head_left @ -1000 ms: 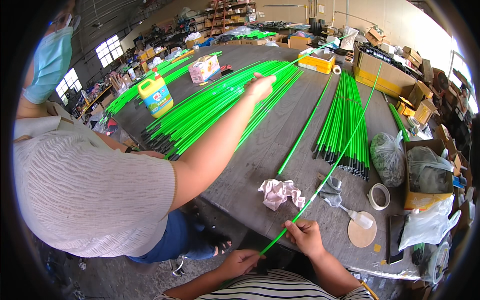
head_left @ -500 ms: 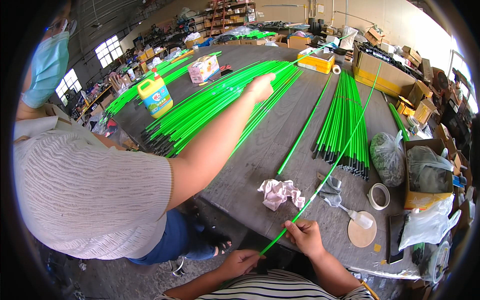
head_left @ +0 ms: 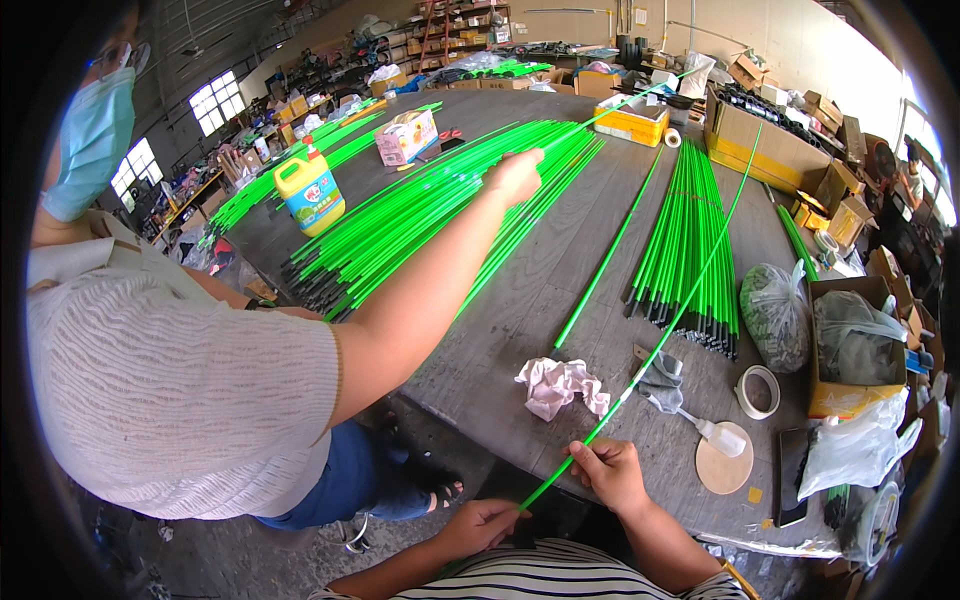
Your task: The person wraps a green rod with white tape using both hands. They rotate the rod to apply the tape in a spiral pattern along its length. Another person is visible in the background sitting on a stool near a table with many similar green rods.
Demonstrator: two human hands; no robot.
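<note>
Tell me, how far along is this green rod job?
Hard to say exactly. A smaller bundle of green rods lies sorted at the right. In hand: one long green rod, gripped by the right hand and left hand. A big heap of green rods lies at the left, where a co-worker's hand reaches, so much may be left.

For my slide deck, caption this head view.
Both hands, left hand and right hand, grip a green rod while a co-worker's hand reaches into piled rods.

This is a workshop or warehouse: a long grey worktable (head_left: 520, 300) carries bundles of green rods (head_left: 420, 205), cardboard boxes (head_left: 770, 140) stack along the right wall, and cluttered storage shelves (head_left: 450, 25) line the back.
</note>
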